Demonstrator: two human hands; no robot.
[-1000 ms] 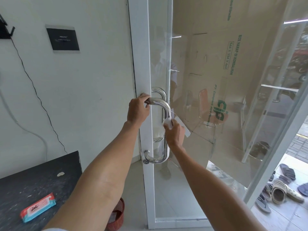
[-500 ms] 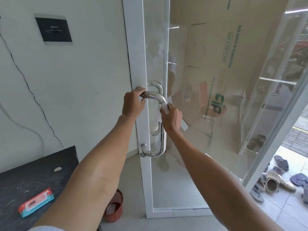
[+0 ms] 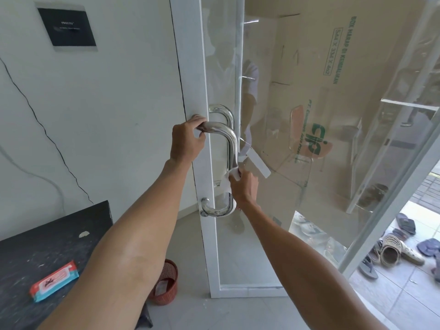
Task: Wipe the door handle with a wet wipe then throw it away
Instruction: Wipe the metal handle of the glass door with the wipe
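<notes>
- Right hand (image 3: 244,186), near the middle of the frame, is closed around a white wet wipe (image 3: 229,181), and the wipe is pressed on the long upright part of the shiny door handle (image 3: 231,153).
- Left hand (image 3: 188,141) is wrapped around the top bend of the handle, left of the middle of the frame. The door is most likely being kept from swinging this way while the metal is rubbed.
- Only part of the handle is covered by the wipe, so the wiping step is judged to be underway and not finished.
- A red basket (image 3: 166,284) is seen on the floor at the lower middle of the frame, close to the door. It is probably where the wipe is to be thrown.
- A pack of wipes (image 3: 54,281) is laid on a dark table (image 3: 47,234) at the lower left.
- A white wall (image 3: 107,91) with a long thin crack is seen at the left, and a glass door (image 3: 223,67) in a white frame fills the middle.
- Sandals (image 3: 395,251) are seen on the tiles at the lower right.
</notes>
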